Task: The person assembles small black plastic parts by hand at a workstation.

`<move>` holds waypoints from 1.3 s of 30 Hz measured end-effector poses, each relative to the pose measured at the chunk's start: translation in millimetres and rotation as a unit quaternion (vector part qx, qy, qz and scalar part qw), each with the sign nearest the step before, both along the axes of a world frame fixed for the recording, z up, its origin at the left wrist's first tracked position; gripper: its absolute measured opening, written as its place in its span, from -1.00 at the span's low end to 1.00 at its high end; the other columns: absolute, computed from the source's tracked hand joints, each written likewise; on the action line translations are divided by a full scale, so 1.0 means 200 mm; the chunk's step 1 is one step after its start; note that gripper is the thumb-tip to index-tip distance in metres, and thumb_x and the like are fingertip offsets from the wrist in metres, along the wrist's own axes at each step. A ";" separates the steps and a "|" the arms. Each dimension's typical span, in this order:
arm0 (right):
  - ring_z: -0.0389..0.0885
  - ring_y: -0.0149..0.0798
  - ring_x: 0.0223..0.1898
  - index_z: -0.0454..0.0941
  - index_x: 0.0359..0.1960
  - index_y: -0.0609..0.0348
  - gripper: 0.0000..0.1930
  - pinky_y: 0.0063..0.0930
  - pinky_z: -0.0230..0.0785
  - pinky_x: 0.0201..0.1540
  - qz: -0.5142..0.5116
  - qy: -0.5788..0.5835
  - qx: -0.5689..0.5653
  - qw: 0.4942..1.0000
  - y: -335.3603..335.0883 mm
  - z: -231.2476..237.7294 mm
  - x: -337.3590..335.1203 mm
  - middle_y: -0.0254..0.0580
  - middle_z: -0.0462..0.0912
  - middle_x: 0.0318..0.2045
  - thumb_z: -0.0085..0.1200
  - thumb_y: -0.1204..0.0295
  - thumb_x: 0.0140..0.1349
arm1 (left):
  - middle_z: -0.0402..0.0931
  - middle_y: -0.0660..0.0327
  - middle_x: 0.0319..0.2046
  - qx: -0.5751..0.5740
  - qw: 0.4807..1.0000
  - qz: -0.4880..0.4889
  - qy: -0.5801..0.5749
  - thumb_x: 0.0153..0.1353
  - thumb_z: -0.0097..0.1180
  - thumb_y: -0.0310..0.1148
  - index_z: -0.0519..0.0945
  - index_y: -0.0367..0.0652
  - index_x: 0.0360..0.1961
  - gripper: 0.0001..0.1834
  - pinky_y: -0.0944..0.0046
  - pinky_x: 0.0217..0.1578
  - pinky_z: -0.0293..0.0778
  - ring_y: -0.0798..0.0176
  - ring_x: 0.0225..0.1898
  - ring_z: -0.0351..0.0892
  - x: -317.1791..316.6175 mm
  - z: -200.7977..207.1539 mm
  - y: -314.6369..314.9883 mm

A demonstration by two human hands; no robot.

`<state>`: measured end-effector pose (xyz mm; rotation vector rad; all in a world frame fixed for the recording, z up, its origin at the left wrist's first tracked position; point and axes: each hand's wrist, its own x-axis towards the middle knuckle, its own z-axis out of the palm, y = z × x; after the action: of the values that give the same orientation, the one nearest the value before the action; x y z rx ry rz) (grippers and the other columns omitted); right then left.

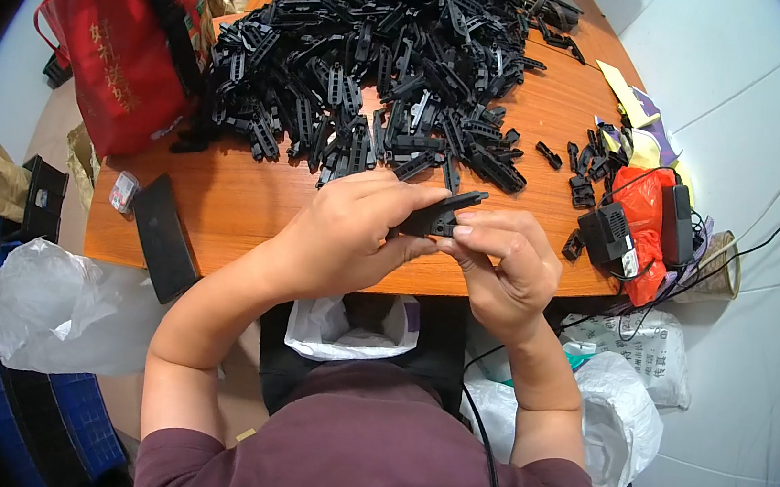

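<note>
Over the near edge of the wooden table, my left hand (353,230) is closed round a black plastic part (433,220), its thumb below and fingers above. My right hand (510,267) pinches the right end of the same part between thumb and fingertips. Part of the piece is hidden by my fingers; a flat tip sticks out at the upper right. Just beyond my hands spreads a large heap of similar long black plastic parts (341,84), many with slots or holes along them.
A red bag (118,59) stands at the left, near a black phone-like slab (166,237) and a small clear container (124,192). Smaller black pieces (587,160) and black adapters (607,237) with cables lie at the right of the table (543,251). An open white sack (350,340) is below its edge.
</note>
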<state>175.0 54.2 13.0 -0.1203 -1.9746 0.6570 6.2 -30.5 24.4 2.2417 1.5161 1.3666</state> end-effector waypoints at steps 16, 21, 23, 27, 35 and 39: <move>0.60 -0.19 -0.38 0.53 -0.25 0.16 -0.72 -0.44 0.47 -0.36 0.051 -0.281 -0.011 0.958 -0.24 -0.34 0.18 -0.21 0.58 -0.40 0.24 0.44 -0.05 | 0.58 0.16 -0.40 -0.167 0.951 0.251 0.073 -0.03 0.28 -0.26 0.63 -0.17 -0.33 -0.74 0.19 -0.36 0.48 0.11 -0.40 0.57 -0.22 -0.18 0.09; 0.60 -0.16 -0.34 0.57 -0.30 0.18 -0.82 -0.39 0.47 -0.33 -0.054 -0.221 0.010 0.974 -0.06 -0.29 0.13 -0.15 0.60 -0.41 0.17 0.48 0.01 | 0.55 0.23 -0.43 -0.155 0.926 0.287 0.192 -0.04 0.25 -0.22 0.62 -0.12 -0.34 -0.74 0.21 -0.26 0.46 0.15 -0.27 0.52 -0.12 -0.26 0.25; 0.58 -0.11 -0.35 0.59 -0.33 0.16 -0.88 -0.33 0.45 -0.31 -0.176 -0.217 -0.013 0.960 0.18 -0.26 0.13 -0.12 0.60 -0.42 0.11 0.50 0.05 | 0.55 0.24 -0.40 -0.141 0.921 0.281 0.230 -0.05 0.26 -0.23 0.60 -0.11 -0.27 -0.69 0.22 -0.24 0.45 0.16 -0.24 0.51 -0.09 -0.30 0.29; 0.57 -0.04 -0.31 0.61 -0.35 0.16 -0.88 -0.26 0.41 -0.24 -0.308 -0.253 -0.045 0.916 0.55 -0.25 0.13 -0.09 0.61 -0.37 0.11 0.45 0.08 | 0.55 0.21 -0.36 -0.134 0.923 0.239 0.269 -0.08 0.28 -0.27 0.51 -0.13 -0.12 -0.55 0.23 -0.21 0.46 0.14 -0.23 0.51 -0.07 -0.39 0.33; 0.57 0.04 -0.33 0.56 -0.33 0.24 -0.79 -0.17 0.39 -0.25 -0.340 -0.433 -0.061 0.832 0.61 -0.26 0.11 -0.01 0.60 -0.38 0.15 0.36 0.06 | 0.57 0.12 -0.18 -0.280 0.894 0.097 -0.336 0.17 0.08 -0.52 0.44 -0.30 -0.01 -0.67 0.39 -0.33 0.50 0.41 -0.25 0.57 -0.10 -0.29 0.23; 0.58 -0.22 -0.50 0.42 -0.33 0.20 -0.82 -0.44 0.40 -0.48 -0.211 -0.207 -0.222 0.929 0.39 -0.18 0.10 -0.14 0.59 -0.46 0.16 0.52 0.06 | 0.57 0.19 -0.23 -0.260 0.795 -0.021 -0.548 0.14 0.13 -0.52 0.42 -0.25 -0.02 -0.65 0.35 -0.25 0.51 0.35 -0.28 0.56 -0.08 -0.23 0.17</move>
<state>194.0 132.4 -23.3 -1.0051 -2.0591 0.8237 -10.7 3.4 -21.8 0.8073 1.1237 1.5147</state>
